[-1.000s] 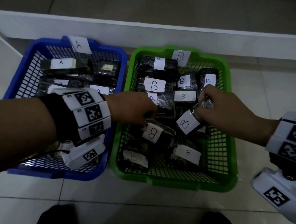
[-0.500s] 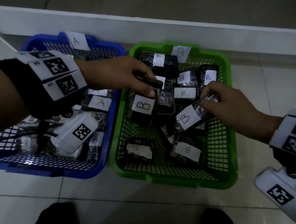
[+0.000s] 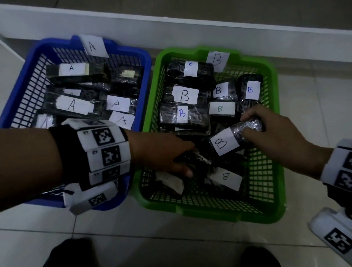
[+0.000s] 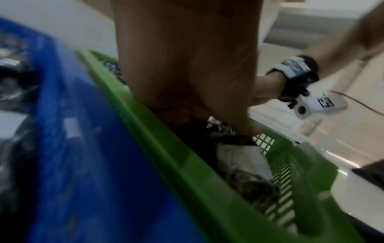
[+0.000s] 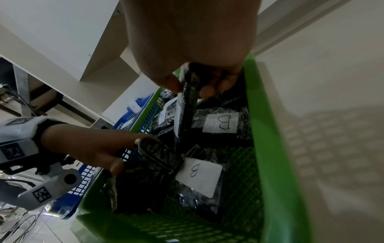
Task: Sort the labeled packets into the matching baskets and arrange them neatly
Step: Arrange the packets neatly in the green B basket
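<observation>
Right hand point(image 3: 274, 138) pinches a B-labelled packet point(image 3: 230, 141) by its end, tilted over the green basket point(image 3: 276, 111) centre, likely for slotting. Left hand point(image 3: 159, 153) fingers curl round a dark packet point(image 3: 194, 157) at 7 o'clock.

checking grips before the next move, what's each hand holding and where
Right hand pinches a B-labelled packet by its far end. Left hand grips a dark packet at its near end.
</observation>
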### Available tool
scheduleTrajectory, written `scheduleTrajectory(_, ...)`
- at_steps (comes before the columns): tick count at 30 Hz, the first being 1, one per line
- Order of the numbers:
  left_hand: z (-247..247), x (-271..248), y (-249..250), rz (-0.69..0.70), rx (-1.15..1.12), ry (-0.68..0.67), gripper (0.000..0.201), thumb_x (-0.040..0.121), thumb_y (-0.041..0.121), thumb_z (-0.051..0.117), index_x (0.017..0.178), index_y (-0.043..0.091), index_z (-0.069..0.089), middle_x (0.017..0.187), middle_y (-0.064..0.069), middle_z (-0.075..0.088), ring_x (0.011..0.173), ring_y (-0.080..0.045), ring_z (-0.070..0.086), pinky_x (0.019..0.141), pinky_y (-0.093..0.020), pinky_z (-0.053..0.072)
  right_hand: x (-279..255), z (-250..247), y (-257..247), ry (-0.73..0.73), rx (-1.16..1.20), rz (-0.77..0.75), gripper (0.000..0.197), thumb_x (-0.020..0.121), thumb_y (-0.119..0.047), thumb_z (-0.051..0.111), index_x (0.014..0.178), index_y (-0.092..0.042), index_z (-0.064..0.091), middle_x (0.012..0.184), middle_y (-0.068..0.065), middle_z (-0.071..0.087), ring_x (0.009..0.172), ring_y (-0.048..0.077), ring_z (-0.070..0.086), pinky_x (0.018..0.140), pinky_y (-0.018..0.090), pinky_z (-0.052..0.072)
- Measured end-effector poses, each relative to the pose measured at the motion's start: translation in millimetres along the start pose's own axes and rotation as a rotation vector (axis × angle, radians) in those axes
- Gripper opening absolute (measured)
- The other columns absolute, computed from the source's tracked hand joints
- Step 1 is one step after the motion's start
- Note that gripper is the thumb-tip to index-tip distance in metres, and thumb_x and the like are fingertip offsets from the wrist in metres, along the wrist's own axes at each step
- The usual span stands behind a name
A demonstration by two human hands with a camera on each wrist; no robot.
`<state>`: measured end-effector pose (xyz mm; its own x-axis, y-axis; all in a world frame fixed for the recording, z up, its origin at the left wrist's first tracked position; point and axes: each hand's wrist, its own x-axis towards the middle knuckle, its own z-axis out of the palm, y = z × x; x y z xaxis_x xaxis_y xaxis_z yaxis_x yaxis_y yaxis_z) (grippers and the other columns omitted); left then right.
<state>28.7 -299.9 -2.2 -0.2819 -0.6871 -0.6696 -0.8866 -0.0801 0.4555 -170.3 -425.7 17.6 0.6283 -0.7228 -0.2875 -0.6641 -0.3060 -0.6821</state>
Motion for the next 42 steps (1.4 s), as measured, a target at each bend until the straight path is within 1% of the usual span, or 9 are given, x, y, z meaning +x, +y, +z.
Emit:
scheduleTrajectory(6, -5.1, 3.4, 5.7, -0.059, 0.012, -0.235, 0.112, 0.07, 0.049, 0.077, 0.149, 0.03, 0.0, 0.153, 0.0, 0.025, 0.138, -0.019, 0.03, 0.106, -0.029, 0.03, 1.9, 1.8, -0.3, 0.018, 0.0, -0.019, 0.017, 0.081, -0.015, 0.058, 0.097, -0.018, 0.058, 0.084, -0.009, 0.061, 0.066, 0.003, 0.054, 0.048, 0.005, 0.038)
scheduleTrajectory(11, -6.7, 10.4, 3.1, -0.033, -0.003, -0.13, 0.079, 0.077, 0.043, 0.074, 0.138, 0.025, 0.028, 0.132, 0.0, 0.051, 0.112, -0.015, 0.052, 0.084, -0.022, 0.04, 0.7, 0.5, 2.1, 0.025, 0.002, -0.044, 0.018, 0.081, -0.014, 0.059, 0.098, -0.019, 0.058, 0.084, -0.011, 0.061, 0.067, 0.001, 0.054, 0.052, 0.004, 0.039)
scheduleTrajectory(15, -17.0, 9.6, -0.5, -0.003, -0.066, -0.101, 0.07, 0.076, 0.042, 0.074, 0.131, 0.025, 0.034, 0.112, 0.01, 0.052, 0.094, -0.006, 0.05, 0.064, -0.009, 0.038, 0.6, 0.1, 6.0, 0.036, 0.023, -0.033, 0.019, 0.081, -0.013, 0.059, 0.099, -0.018, 0.059, 0.086, -0.005, 0.062, 0.067, 0.003, 0.053, 0.051, 0.005, 0.038)
scheduleTrajectory(20, -42.7, 0.3, -14.2, 0.009, -0.173, -0.074, 0.048, 0.076, 0.036, 0.076, 0.111, 0.034, 0.043, 0.1, 0.02, 0.057, 0.085, 0.005, 0.056, 0.068, -0.01, 0.045, 2.0, -0.7, 6.0, 0.034, 0.047, -0.011, 0.019, 0.081, -0.014, 0.059, 0.099, -0.02, 0.06, 0.087, -0.004, 0.062, 0.067, 0.004, 0.053, 0.052, 0.006, 0.039)
scheduleTrajectory(27, -96.3, -24.6, -21.3, 0.063, -0.4, 0.017, 0.025, 0.07, 0.022, 0.074, 0.091, 0.023, 0.061, 0.087, 0.001, 0.073, 0.083, -0.018, 0.069, 0.074, -0.034, 0.056, 0.5, 5.0, -0.8, -0.022, 0.207, 0.063, 0.018, 0.082, -0.009, 0.059, 0.096, -0.02, 0.06, 0.092, 0.004, 0.064, 0.074, 0.021, 0.06, 0.065, 0.036, 0.052)
scheduleTrajectory(31, -117.8, -34.2, -28.3, 0.046, -0.451, 0.081, 0.028, 0.071, 0.016, 0.073, 0.096, 0.023, 0.064, 0.1, -0.002, 0.073, 0.095, -0.019, 0.069, 0.084, -0.034, 0.057, -3.7, 24.0, -11.3, -0.249, 0.334, 0.163, 0.027, 0.082, -0.01, 0.067, 0.107, -0.018, 0.058, 0.094, 0.007, 0.068, 0.064, 0.016, 0.062, 0.048, 0.015, 0.047)
scheduleTrajectory(34, -119.6, -33.6, -31.5, 0.016, -0.429, 0.096, 0.042, 0.072, 0.019, 0.073, 0.11, 0.01, 0.059, 0.108, -0.008, 0.07, 0.103, -0.027, 0.066, 0.09, -0.04, 0.055, -3.5, 50.1, -13.3, -0.325, 0.374, 0.229, 0.038, 0.082, -0.014, 0.07, 0.114, -0.013, 0.05, 0.095, 0.009, 0.065, 0.064, 0.014, 0.06, 0.046, 0.015, 0.047)
scheduleTrajectory(39, -105.9, -29.9, -33.0, 0.006, -0.414, 0.044, 0.042, 0.068, 0.027, 0.074, 0.106, 0.016, 0.059, 0.104, 0.001, 0.072, 0.1, -0.019, 0.067, 0.087, -0.035, 0.055, 0.9, 66.1, -4.0, -0.232, -0.121, 0.039, 0.048, 0.079, -0.032, 0.073, 0.111, -0.008, 0.046, 0.1, 0.009, 0.062, 0.084, 0.021, 0.059, 0.071, 0.034, 0.053)
scheduleTrajectory(42, -94.7, -27.5, -30.0, 0.021, -0.415, -0.009, 0.043, 0.072, 0.022, 0.075, 0.111, 0.022, 0.057, 0.107, 0.007, 0.07, 0.102, -0.01, 0.066, 0.085, -0.026, 0.054, 4.8, 59.3, -5.5, -0.181, -0.249, -0.099, 0.054, 0.08, -0.04, 0.069, 0.117, -0.007, 0.045, 0.096, 0.004, 0.062, 0.079, 0.017, 0.056, 0.061, 0.029, 0.046)
